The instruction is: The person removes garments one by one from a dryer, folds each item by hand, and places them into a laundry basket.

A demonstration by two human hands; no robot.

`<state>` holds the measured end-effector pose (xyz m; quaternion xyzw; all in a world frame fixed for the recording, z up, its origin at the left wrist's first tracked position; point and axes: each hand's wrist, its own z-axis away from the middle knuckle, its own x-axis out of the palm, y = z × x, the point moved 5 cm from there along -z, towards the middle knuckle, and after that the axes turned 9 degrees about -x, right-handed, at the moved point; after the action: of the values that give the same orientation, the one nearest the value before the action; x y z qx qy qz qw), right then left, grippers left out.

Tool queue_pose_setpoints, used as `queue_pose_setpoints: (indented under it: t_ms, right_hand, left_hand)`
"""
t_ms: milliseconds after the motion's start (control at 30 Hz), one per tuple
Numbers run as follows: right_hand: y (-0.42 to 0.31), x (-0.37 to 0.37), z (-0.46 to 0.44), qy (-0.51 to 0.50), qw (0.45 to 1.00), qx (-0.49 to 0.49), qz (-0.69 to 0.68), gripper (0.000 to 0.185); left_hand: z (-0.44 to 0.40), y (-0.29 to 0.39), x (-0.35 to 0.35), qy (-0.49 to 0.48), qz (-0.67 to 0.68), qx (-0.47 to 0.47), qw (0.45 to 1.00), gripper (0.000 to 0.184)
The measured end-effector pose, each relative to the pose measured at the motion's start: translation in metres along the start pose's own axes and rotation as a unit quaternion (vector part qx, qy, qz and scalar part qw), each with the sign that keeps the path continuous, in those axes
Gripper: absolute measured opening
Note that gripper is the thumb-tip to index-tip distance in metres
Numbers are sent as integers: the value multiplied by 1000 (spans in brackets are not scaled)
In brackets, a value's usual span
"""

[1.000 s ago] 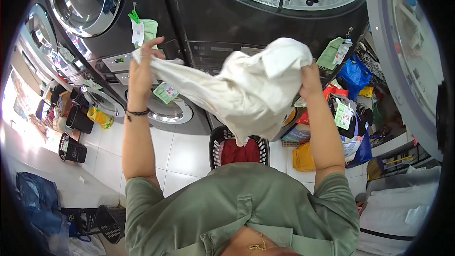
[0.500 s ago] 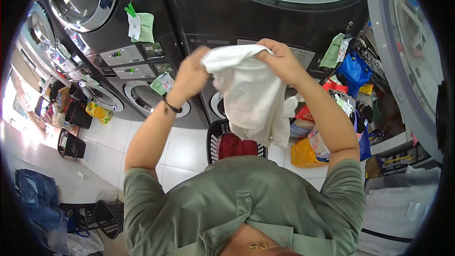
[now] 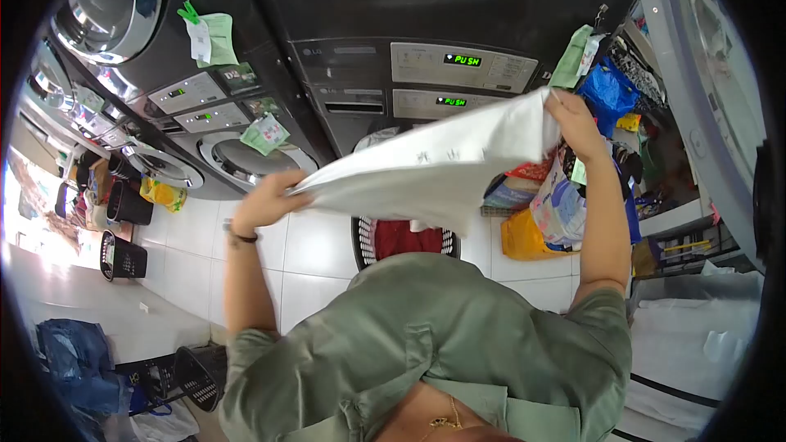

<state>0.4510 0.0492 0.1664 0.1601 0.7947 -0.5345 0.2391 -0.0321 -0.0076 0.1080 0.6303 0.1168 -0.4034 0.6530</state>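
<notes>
Both hands grip a white cloth (image 3: pixel 401 184) and hold it stretched taut between them, out in front of the body, its loose part hanging below. The left hand (image 3: pixel 270 200) is on the left, lower and nearer, its fingers closed on one end of the edge; the right hand (image 3: pixel 577 123) pinches the other end, farther off and higher in view, next to a green slip (image 3: pixel 571 61). A dark bracelet (image 3: pixel 242 237) circles the left wrist. Beneath the cloth, on the white tiled floor (image 3: pixel 315 250), stands a black basket (image 3: pixel 361 247) with red cloth (image 3: pixel 405 237) in it; the white cloth covers part of its far side. At the far side a dark machine (image 3: pixel 458 16) shows PUSH in green on two panels, one above the other. To the right a round door (image 3: pixel 696 119) stands open, with a blue bag (image 3: pixel 612 98) beyond the right hand and a yellow bag (image 3: pixel 524 237) on the floor. Jeans (image 3: pixel 74 356) lie near, on the left.
</notes>
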Motion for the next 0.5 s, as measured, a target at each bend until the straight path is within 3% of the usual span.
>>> queue_pose_setpoints:
  t_ms: [100,167,200,233,267,300,333,367,400,433,467,500]
  right_hand:
    - [12,-2,31,-152,951,53,-264,28]
    - [11,0,18,-97,922,0,-376,36]
    - [21,10,5,-33,902,29,-430,42]
    - [32,26,-2,31,874,58,-482,49]
    - [24,56,4,27,813,104,-572,56]
    - [17,82,18,22,743,148,-653,63]
    - [20,114,42,-164,657,197,-709,74]
    - [41,147,72,-160,616,217,-740,76]
    - [63,173,107,-168,802,303,-487,58]
    - [105,193,132,-249,876,251,-329,50]
    - [106,197,143,-215,884,274,-313,50]
    - [113,191,144,-162,882,315,-312,51]
  left_hand:
    - [28,6,-49,-167,160,55,971,21]
    - [2,-34,-70,-13,391,158,907,21]
    - [-7,8,-56,98,575,53,810,31]
    - [-22,14,-39,181,613,57,767,47]
    - [-51,-44,-11,9,705,-56,707,61]
    - [-55,-54,14,43,698,-14,715,72]
    - [-52,-67,50,24,691,-47,721,80]
    - [-36,-75,83,-86,725,-41,682,78]
    - [-21,-83,112,-195,748,-33,633,77]
    - [-17,-114,133,-175,671,-58,718,69]
    - [-12,-140,143,-152,585,-83,792,62]
    - [-11,-150,137,-113,560,-123,812,56]
